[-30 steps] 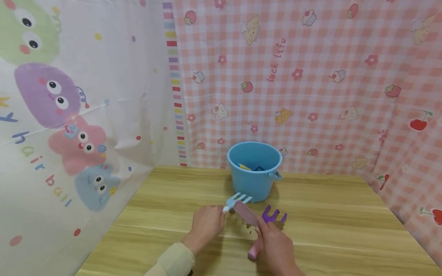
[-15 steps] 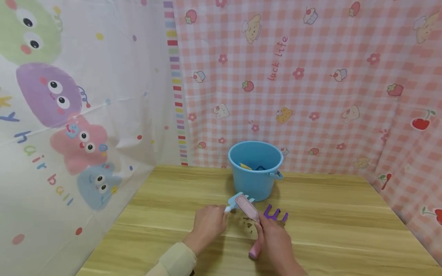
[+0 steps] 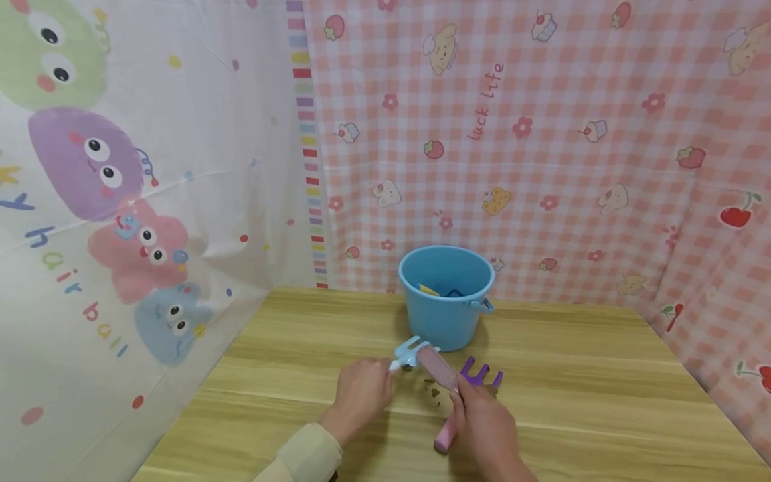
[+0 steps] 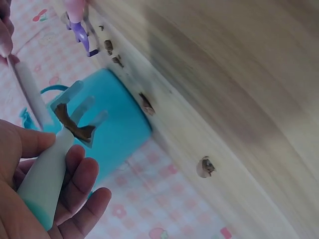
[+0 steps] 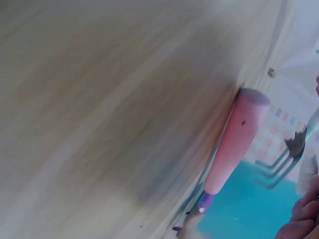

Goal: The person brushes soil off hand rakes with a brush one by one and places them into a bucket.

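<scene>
My left hand (image 3: 363, 395) grips the handle of a small light-blue toy rake (image 3: 409, 352). In the left wrist view, brown dirt (image 4: 75, 128) clings to the base of the rake's tines. My right hand (image 3: 486, 422) holds a flat pink brush (image 3: 438, 367) with a pale underside. The brush's head overlaps the rake's tines in the head view; the left wrist view shows it beside them, apart from the dirt. Beneath my right hand a second toy rake, with purple tines (image 3: 480, 372) and a pink handle (image 5: 237, 142), lies on the table, partly covered.
Just beyond the hands stands a blue bucket (image 3: 446, 318) with yellow and dark-blue items inside. Several brown crumbs (image 3: 435, 393) lie on the wooden table (image 3: 271, 375). A checked pink cloth (image 3: 542, 161) hangs behind, and a white printed sheet (image 3: 229, 134) at the left.
The brush first moved up and right across the light-blue rake's tines, then slid back down and right. The rake tilted slightly. The bucket and the purple rake stayed put.
</scene>
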{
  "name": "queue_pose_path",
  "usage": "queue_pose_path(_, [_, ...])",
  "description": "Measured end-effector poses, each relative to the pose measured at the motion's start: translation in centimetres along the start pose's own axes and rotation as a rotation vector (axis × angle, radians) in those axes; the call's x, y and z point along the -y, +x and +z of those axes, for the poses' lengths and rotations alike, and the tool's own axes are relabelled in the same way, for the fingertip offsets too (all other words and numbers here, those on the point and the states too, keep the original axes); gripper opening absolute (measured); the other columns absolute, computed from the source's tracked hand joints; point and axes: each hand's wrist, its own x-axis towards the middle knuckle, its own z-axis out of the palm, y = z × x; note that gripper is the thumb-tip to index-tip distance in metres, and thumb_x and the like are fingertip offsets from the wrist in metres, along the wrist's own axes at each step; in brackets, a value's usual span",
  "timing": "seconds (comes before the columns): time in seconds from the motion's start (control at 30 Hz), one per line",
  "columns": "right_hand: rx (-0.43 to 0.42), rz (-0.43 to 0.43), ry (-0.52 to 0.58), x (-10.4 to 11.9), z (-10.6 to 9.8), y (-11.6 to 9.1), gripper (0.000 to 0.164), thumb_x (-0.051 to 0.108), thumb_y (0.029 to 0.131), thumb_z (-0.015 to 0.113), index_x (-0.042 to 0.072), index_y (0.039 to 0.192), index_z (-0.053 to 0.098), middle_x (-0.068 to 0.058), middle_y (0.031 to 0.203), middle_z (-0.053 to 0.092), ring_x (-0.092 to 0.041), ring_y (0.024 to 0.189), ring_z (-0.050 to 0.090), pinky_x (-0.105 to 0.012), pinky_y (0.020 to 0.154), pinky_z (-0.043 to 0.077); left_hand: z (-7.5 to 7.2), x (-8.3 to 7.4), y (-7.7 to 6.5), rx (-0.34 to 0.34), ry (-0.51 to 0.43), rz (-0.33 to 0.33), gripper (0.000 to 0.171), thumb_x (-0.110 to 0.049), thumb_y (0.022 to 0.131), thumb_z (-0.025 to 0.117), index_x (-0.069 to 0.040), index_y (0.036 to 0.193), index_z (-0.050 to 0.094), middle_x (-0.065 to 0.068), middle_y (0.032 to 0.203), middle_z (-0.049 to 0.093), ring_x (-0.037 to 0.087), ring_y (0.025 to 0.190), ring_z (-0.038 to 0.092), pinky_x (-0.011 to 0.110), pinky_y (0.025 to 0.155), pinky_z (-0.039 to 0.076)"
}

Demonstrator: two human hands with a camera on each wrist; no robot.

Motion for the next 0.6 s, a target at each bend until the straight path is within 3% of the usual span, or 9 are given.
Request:
queue_pose_path(0.2, [-0.004, -0.066, -0.051, 0.3, 0.5, -0.1, 0.032, 0.019, 0.091, 0.070, 0.009, 0.121, 0.069, -0.002, 0.077, 0.059, -0.023, 0.056, 0.059, -0.041, 0.049, 0.048, -0.1, -0.2, 0.2, 0.002, -0.023, -0.012, 0.022, -0.022, 0.091, 0.068, -0.011, 0.072, 0.062, -0.004, 0.056, 0.045, 0.011, 0.047, 0.045, 0.029, 0.042, 0.035])
queue_pose_path(0.3, [-0.013, -0.054, -0.053, -0.1, 0.5, -0.4, 0.031, 0.019, 0.091, 0.070, 0.010, 0.122, 0.069, -0.002, 0.081, 0.062, -0.024, 0.059, 0.061, -0.041, 0.050, 0.048, -0.1, -0.1, 0.2, -0.003, -0.019, -0.022, 0.023, -0.022, 0.090, 0.067, -0.012, 0.071, 0.060, -0.003, 0.056, 0.046, 0.013, 0.047, 0.046, 0.030, 0.042, 0.036])
queue_pose_path(0.47, [-0.005, 0.002, -0.043, -0.7, 0.0, -0.4, 0.034, 0.020, 0.095, 0.065, 0.010, 0.127, 0.066, -0.008, 0.102, 0.069, -0.032, 0.078, 0.069, -0.048, 0.059, 0.052, 0.0, 0.2, 0.1, -0.024, -0.020, -0.029, 0.022, -0.020, 0.088, 0.069, -0.012, 0.070, 0.060, 0.000, 0.056, 0.051, 0.019, 0.049, 0.053, 0.033, 0.042, 0.038])
queue_pose_path(0.6, [-0.092, -0.067, -0.058, -0.3, 0.1, -0.1, 0.033, 0.020, 0.093, 0.069, 0.011, 0.124, 0.068, -0.004, 0.093, 0.068, -0.026, 0.067, 0.065, -0.043, 0.051, 0.050, 0.0, 0.2, 0.3, -0.004, -0.043, -0.039, 0.023, -0.021, 0.090, 0.068, -0.013, 0.070, 0.060, -0.002, 0.056, 0.049, 0.016, 0.048, 0.049, 0.032, 0.042, 0.036])
